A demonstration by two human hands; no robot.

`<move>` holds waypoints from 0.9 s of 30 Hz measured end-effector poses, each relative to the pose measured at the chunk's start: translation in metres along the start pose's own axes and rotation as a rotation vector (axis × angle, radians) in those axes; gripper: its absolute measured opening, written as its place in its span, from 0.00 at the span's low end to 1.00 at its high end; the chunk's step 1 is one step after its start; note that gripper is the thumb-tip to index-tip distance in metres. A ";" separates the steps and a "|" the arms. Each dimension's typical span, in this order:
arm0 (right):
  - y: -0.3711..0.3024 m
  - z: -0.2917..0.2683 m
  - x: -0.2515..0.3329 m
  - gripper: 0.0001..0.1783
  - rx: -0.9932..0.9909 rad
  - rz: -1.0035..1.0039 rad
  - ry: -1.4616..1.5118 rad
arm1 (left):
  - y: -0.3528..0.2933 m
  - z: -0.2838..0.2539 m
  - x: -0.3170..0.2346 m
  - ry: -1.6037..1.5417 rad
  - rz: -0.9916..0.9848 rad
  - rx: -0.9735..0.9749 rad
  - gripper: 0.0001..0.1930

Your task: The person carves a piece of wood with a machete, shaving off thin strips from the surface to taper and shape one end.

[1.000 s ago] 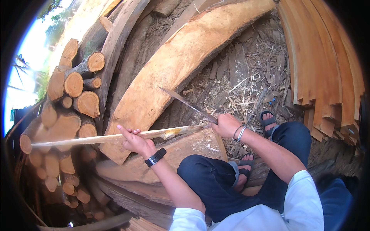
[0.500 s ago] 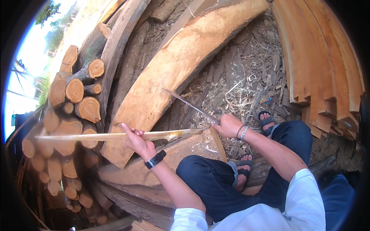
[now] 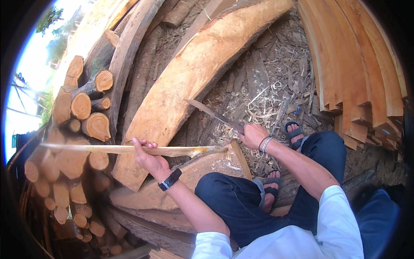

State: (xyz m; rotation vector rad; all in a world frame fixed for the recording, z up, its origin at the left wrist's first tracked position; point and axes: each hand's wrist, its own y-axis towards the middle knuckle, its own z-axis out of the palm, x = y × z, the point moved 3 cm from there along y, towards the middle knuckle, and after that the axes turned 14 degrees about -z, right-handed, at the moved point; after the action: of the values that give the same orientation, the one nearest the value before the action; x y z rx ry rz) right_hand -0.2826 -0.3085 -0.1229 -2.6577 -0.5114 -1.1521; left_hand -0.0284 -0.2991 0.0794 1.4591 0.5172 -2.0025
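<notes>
My left hand (image 3: 151, 159) grips a long, pale, peeled wooden stick (image 3: 181, 151), which lies almost level across the view. The stick's far left end is blurred. Its right end reaches the edge of a low wooden slab (image 3: 215, 166); whether it touches the slab I cannot tell. Closed in my right hand (image 3: 254, 135) is a machete (image 3: 211, 114), its handle hidden by the fingers. The blade points up and left, its side turned to view, apart from the stick, with the tip beside a large split log slab (image 3: 185, 82).
Cut round logs (image 3: 97, 125) are stacked at the left. Long sawn planks (image 3: 349, 64) stand at the right. Wood shavings (image 3: 258, 108) and bark cover the ground ahead of my sandalled feet (image 3: 271, 190). Part of a dark-blue-clothed figure (image 3: 379, 220) shows at lower right.
My right hand has lifted slightly, and the machete blade has turned to show more of its flat side. The stick stays in my left hand, its right end slightly shifted. The whole view has shifted a little.
</notes>
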 end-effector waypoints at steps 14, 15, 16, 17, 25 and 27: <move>-0.053 0.044 -0.012 0.36 0.180 0.100 0.040 | 0.014 -0.038 -0.007 -0.027 -0.019 0.125 0.24; -0.062 0.052 -0.012 0.38 0.225 0.149 0.108 | 0.015 -0.040 -0.006 -0.039 -0.034 0.143 0.24; -0.071 0.060 -0.012 0.41 0.241 0.177 0.175 | 0.017 -0.042 -0.006 -0.051 -0.046 0.156 0.24; -0.080 0.069 -0.010 0.43 0.258 0.203 0.242 | 0.018 -0.045 -0.006 -0.062 -0.057 0.169 0.24; -0.120 0.129 0.012 0.45 0.093 0.214 0.420 | -0.029 -0.134 -0.004 -0.213 0.036 0.334 0.24; -0.120 0.139 0.007 0.42 0.161 0.200 0.462 | -0.039 -0.157 0.000 -0.229 0.033 0.338 0.24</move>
State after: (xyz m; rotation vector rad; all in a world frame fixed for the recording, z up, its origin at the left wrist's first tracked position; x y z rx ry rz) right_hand -0.2319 -0.1527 -0.2067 -2.1505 -0.2349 -1.5215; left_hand 0.0574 -0.1723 0.0280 1.3878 0.0583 -2.2734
